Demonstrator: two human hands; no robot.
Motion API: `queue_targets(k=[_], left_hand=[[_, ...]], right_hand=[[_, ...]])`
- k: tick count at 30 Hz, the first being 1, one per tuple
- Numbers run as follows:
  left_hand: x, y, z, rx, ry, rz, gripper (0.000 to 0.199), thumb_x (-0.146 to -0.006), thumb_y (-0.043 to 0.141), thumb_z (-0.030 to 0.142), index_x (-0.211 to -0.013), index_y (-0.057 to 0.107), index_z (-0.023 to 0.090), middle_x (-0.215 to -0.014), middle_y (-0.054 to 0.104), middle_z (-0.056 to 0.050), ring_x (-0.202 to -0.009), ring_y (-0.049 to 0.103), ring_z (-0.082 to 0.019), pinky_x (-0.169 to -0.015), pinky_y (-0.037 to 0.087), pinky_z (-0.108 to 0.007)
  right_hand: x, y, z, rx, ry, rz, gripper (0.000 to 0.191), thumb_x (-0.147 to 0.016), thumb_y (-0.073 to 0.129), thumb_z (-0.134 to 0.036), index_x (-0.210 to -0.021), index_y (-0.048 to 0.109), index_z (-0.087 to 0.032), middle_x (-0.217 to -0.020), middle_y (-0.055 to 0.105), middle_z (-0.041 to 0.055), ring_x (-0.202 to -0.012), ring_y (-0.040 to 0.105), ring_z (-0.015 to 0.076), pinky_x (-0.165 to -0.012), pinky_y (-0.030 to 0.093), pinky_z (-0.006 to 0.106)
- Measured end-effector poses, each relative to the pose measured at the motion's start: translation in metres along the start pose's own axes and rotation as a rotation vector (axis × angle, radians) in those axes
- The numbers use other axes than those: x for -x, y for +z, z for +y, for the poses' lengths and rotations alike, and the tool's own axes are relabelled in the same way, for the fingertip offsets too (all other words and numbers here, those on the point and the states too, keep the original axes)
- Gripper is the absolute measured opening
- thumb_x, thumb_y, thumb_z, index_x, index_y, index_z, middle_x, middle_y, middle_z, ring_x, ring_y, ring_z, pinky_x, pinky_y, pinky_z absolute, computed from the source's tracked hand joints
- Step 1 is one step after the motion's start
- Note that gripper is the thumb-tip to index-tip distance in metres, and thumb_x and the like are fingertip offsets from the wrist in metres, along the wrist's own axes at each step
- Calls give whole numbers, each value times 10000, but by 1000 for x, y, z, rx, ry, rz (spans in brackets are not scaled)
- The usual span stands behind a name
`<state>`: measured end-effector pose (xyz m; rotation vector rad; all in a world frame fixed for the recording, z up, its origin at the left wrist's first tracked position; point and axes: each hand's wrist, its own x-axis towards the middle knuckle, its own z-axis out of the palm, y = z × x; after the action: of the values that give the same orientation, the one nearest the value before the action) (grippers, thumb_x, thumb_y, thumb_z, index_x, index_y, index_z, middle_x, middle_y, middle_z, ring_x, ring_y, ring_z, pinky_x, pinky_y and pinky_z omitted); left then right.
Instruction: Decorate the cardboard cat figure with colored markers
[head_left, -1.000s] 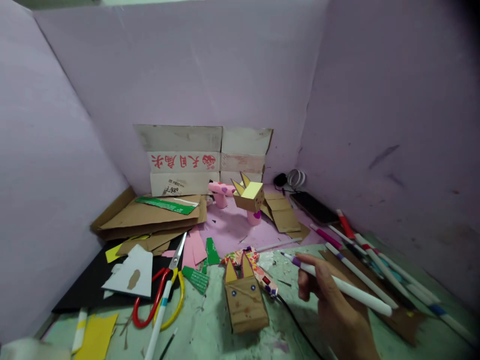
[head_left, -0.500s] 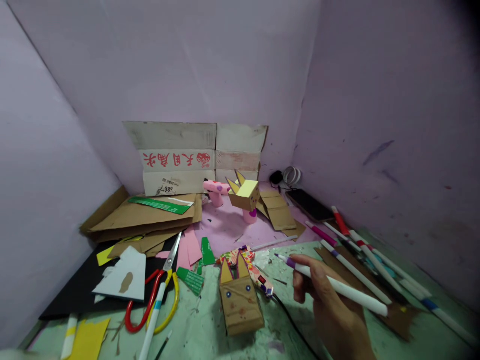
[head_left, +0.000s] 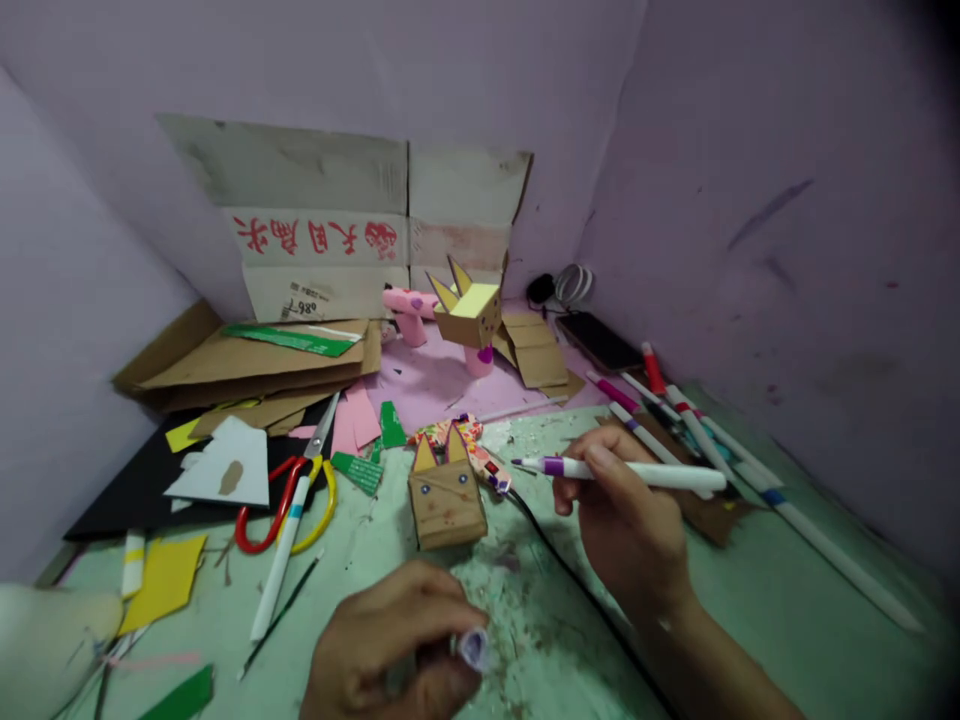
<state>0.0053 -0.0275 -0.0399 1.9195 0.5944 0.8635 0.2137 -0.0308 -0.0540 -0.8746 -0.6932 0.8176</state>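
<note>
In my right hand [head_left: 626, 515] is a white marker [head_left: 667, 475] with a purple band, uncapped, its purple tip pointing left. My left hand [head_left: 397, 640] is closed at the bottom middle, thumb and fingers around a small pale violet marker cap [head_left: 474, 648] whose hollow end shows. Between and beyond the hands lies a brown cardboard animal head [head_left: 448, 505] with two pointed ears, drawn eyes and small dots. Neither hand touches it. Behind it rests a flower-patterned glue gun [head_left: 480, 450] with a black cord [head_left: 577, 580].
Red-and-yellow scissors [head_left: 289, 505], a white marker [head_left: 281, 560] and paper scraps lie left. A similar cardboard head [head_left: 471, 315] stands on a pink body at the back. Several markers [head_left: 697, 430] and a phone [head_left: 600, 340] lie right. A white rounded object [head_left: 52, 640] is at lower left.
My left hand has come into view at the bottom with the marker cap. My right hand holds the marker more level. The view has tilted down, so the table things appear higher.
</note>
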Motion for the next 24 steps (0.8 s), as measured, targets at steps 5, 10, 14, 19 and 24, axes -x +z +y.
queue_targets(k=[5, 10, 14, 19, 24], left_hand=[[10, 14, -19, -63, -64, 88, 212, -794, 632, 113, -908, 719, 269, -752, 676, 14, -656, 633, -111, -578, 478, -178], [12, 20, -20, -126, -134, 131, 142, -819, 587, 173, -809, 724, 209, -681, 664, -5, -616, 620, -117, -561, 453, -197], [12, 20, -19, -128, -146, 101, 156, -813, 574, 169, -809, 728, 196, -689, 655, -12, -631, 616, -122, -579, 446, -203], [14, 23, -19, -149, -134, 61, 156, -811, 576, 203, -783, 727, 175, -655, 603, -19, -599, 570, -127, -545, 408, -211], [14, 24, -21, -152, -136, 49, 169, -809, 564, 223, -795, 720, 159, -655, 596, -27, -582, 541, -130, -532, 385, -227]], right_hand=[[14, -3, -4, 58, -9, -147, 258, -847, 673, -368, -661, 628, -194, -524, 585, -18, -464, 514, 116, -439, 387, 226], [32, -16, 1, 148, 11, -257, 292, -871, 647, -387, -646, 622, -202, -508, 577, -10, -469, 509, 127, -444, 365, 240], [43, -19, 6, 231, 18, -247, 324, -848, 661, -420, -619, 602, -200, -505, 556, -15, -479, 476, 121, -461, 330, 246], [47, -19, 8, 365, -84, -330, 309, -862, 634, -392, -623, 603, -198, -514, 544, -17, -471, 458, 118, -461, 320, 252], [42, -18, 5, 554, -251, -509, 262, -873, 589, -290, -630, 591, -192, -518, 556, -10, -456, 496, 118, -454, 358, 246]])
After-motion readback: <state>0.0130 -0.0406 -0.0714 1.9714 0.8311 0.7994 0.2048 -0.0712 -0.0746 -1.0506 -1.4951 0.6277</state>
